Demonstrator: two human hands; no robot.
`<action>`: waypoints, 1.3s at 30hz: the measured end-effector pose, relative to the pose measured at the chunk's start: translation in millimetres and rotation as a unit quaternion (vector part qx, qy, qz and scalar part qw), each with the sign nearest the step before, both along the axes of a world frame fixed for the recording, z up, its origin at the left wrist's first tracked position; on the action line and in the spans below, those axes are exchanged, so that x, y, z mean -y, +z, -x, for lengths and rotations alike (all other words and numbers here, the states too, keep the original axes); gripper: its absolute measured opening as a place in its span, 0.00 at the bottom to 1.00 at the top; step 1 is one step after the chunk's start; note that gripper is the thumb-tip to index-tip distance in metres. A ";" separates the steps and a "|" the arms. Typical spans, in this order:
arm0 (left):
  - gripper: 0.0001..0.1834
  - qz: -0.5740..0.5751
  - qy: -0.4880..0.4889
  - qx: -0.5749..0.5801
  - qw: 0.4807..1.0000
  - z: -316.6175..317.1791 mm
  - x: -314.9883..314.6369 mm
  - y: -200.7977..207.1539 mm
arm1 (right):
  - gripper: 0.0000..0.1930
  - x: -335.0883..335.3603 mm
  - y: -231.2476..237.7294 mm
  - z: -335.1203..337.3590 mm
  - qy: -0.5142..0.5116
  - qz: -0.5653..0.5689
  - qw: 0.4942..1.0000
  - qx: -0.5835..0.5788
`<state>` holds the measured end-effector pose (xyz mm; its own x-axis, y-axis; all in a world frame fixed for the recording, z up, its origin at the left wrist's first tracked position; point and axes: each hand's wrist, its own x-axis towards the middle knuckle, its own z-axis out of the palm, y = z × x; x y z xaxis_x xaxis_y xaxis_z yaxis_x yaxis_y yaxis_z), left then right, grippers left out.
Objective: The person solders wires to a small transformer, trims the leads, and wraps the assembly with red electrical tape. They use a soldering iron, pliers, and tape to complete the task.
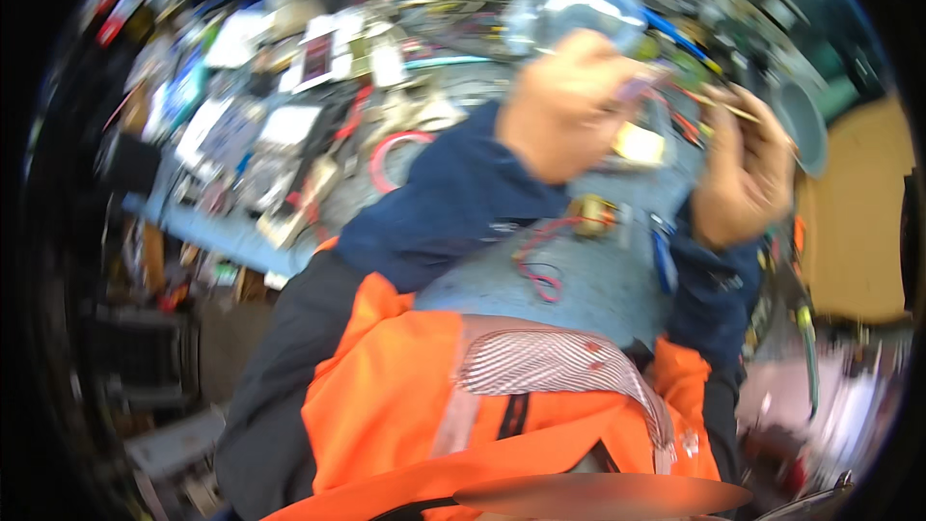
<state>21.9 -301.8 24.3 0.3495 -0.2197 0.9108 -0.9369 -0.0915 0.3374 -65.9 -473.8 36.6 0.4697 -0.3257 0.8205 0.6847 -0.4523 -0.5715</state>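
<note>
My left hand (pixel 567 106) is raised over the blue work mat, its fingers curled closed. A small purplish blur shows at its fingertips, too smeared to name. Further right, my right hand (pixel 741 169) pinches a thin yellowish rod (pixel 741 113) between thumb and fingers. Just beyond my left hand is a clear, bluish plastic bag or cover (pixel 579 5). Below and between the hands, a small brass-coloured motor or coil (pixel 593 216) lies on the mat (pixel 579 275), with red and dark wires (pixel 542 280) attached. A pale yellow block (pixel 640 146) lies beside my left hand.
Packets, parts and tools crowd the left and far sides of the bench. A red tape ring (pixel 386 162) lies left of my left sleeve. Red-handled pliers (pixel 687 127) rest between the hands. A grey-green round dish (pixel 801 125) and a tan panel (pixel 854 222) stand at right.
</note>
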 end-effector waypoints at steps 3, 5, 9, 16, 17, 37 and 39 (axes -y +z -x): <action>0.19 -0.015 0.017 -0.006 1.000 -2.4 -1.1 -2.2 | 0.11 11.4 -6.9 -4.4 -0.019 0.075 0.997 0.004; 0.20 -0.023 0.023 0.006 0.999 -1.4 -0.1 0.3 | 0.10 8.2 -2.1 -1.2 -0.040 0.097 0.994 0.022; 0.19 -0.039 0.021 -0.012 0.999 3.5 1.8 -0.1 | 0.17 6.2 20.5 29.5 -0.071 0.310 0.931 0.178; 0.21 -0.039 0.011 0.014 0.999 17.1 -1.5 11.1 | 0.06 60.9 -30.4 -43.5 -0.247 0.170 0.951 -0.080; 0.21 -0.036 0.025 0.003 0.999 16.8 -1.3 6.3 | 0.06 60.0 -21.6 -37.0 -0.218 0.097 0.967 -0.092; 0.15 -0.028 0.014 0.011 0.999 11.4 -1.3 12.5 | 0.04 45.1 -23.2 -40.7 -0.179 0.101 0.976 -0.076; 0.15 -0.032 0.020 0.000 0.999 8.3 -2.8 5.6 | 0.05 44.4 -19.1 -33.6 -0.125 0.006 0.991 -0.051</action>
